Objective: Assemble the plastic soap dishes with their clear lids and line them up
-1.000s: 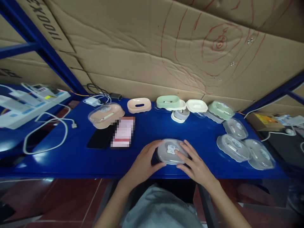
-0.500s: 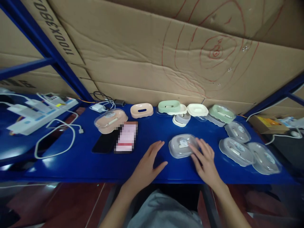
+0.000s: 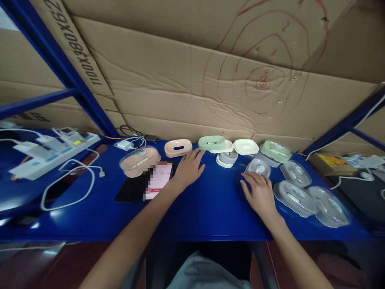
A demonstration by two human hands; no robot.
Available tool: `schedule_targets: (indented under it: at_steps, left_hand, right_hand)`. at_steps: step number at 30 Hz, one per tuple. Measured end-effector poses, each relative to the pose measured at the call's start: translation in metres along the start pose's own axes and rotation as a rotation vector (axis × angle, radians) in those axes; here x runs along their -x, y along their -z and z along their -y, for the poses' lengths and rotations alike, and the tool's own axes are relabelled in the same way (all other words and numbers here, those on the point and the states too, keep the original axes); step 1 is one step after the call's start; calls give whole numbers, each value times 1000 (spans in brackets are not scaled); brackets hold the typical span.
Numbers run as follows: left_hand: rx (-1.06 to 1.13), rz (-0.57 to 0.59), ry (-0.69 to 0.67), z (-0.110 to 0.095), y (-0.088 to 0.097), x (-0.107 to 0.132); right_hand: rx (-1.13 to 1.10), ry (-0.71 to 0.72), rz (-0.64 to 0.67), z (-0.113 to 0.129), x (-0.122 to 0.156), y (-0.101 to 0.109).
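My left hand [image 3: 189, 167] reaches forward with its fingers stretched out and nothing in them. Its fingertips are at the near left edge of a green soap dish [image 3: 211, 143]; I cannot tell whether they touch. A peach soap dish [image 3: 178, 148] with an oval slot lies just left of those fingers. My right hand [image 3: 259, 194] is open, its fingertips at the near edge of a grey soap dish with a clear lid [image 3: 258, 165], which they partly cover. Between the hands sit a small grey piece [image 3: 227, 156] and a cream soap dish [image 3: 246, 147].
More lidded grey soap dishes [image 3: 296, 198] and a lidded green one [image 3: 276, 151] lie at the right. A lidded peach dish [image 3: 140, 161], a phone [image 3: 159, 180] and a dark flat object [image 3: 130, 188] lie left. A power strip [image 3: 57, 154] with cables is further left; cardboard [image 3: 150, 88] stands behind.
My right hand has moved the lidded grey dish away from me, to the back right. My left hand has gone forward to the green dish. The view has tilted up slightly.
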State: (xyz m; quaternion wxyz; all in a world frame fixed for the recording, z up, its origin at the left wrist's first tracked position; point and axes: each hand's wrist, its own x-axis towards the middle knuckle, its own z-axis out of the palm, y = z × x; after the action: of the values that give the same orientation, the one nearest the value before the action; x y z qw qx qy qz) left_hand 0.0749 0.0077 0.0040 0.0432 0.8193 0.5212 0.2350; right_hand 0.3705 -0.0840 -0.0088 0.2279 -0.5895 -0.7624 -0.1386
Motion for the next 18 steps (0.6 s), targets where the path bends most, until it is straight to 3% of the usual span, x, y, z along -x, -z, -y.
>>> schedule_targets:
  at_steps: [4, 8, 12, 18]
  left_hand:
    - [-15, -40, 11, 1, -18, -15]
    - [-28, -93, -4, 2, -25, -34]
    - [-25, -176, 3, 3, -29, -41]
    - [67, -301, -47, 6, -26, -30]
  right_hand:
    - [114, -180, 57, -24, -53, -10]
    - [121, -222, 63, -31, -86, -24]
    - [90, -187, 50, -28, -87, -35]
    - [56, -149, -74, -39, -84, -42]
